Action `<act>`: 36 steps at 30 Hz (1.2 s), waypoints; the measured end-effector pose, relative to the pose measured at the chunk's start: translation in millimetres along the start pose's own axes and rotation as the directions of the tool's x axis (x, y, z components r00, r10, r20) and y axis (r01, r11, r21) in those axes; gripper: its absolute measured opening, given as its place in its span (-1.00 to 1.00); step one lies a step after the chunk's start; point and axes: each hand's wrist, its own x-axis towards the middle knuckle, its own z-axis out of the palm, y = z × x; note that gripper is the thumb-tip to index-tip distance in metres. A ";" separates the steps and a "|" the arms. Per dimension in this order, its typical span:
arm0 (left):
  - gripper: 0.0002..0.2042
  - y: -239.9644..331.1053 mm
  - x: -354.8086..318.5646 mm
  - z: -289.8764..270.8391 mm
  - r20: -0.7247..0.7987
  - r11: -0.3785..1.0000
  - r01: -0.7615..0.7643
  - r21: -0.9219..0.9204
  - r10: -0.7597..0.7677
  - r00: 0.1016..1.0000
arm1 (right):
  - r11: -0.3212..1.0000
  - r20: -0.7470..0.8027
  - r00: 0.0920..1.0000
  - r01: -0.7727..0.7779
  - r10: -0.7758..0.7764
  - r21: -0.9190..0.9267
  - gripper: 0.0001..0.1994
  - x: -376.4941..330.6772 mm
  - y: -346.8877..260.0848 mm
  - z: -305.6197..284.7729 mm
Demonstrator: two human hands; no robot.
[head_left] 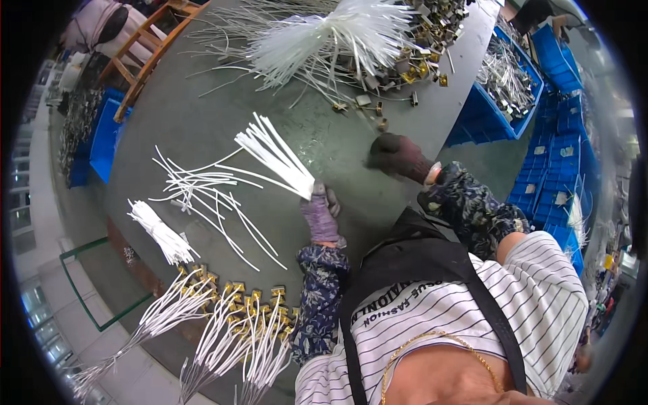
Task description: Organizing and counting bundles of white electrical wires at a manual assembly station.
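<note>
My left hand, in a purple glove, is closed around the lower end of a bundle of thin white tubes, which fan out away from me over the grey table. My right hand, in a dark glove, hovers to the right and is smeared by motion, so its fingers cannot be made out. Just beyond it lies a small metal piece. Loose white tubes are scattered left of my left hand, and a gathered bundle of short white tubes rests farther left.
At the far side sits a heap of translucent strands beside many metal clips. White wires with brassy metal ends lie at the near left edge. Blue crates stand on the right; a wooden stool is at far left.
</note>
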 end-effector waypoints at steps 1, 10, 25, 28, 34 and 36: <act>-0.73 -3.6 -1.5 7.1 0.011 0.998 0.027 -0.049 -0.027 1.000 | 1.000 -0.003 1.000 -0.002 0.002 0.008 -0.78 -12.5 -7.1 -3.0; -0.52 -22.8 6.7 94.5 0.279 0.974 0.204 -0.099 -0.170 0.945 | 0.938 -0.272 0.944 0.253 -0.186 0.238 -0.84 -42.8 13.6 -25.7; -0.66 -50.5 37.6 132.4 0.094 0.980 0.003 -0.198 0.016 0.995 | 0.813 0.013 0.824 -0.562 0.567 0.154 -0.78 -300.5 273.5 -95.3; -0.70 -38.9 23.1 152.4 -0.157 0.994 -0.102 -0.044 0.094 0.983 | 0.776 0.008 0.791 -0.603 0.612 0.183 -0.82 -324.9 276.5 -117.2; -0.79 26.1 23.0 165.3 -0.078 0.917 -0.384 -0.106 0.377 0.923 | 0.769 0.044 0.797 -0.595 0.603 0.233 -0.83 -312.0 268.8 -137.1; -0.78 45.8 22.2 168.6 -0.104 0.912 -0.390 -0.125 0.379 0.920 | 0.854 -0.006 0.874 -0.474 0.487 0.214 -0.80 -304.2 278.6 -136.8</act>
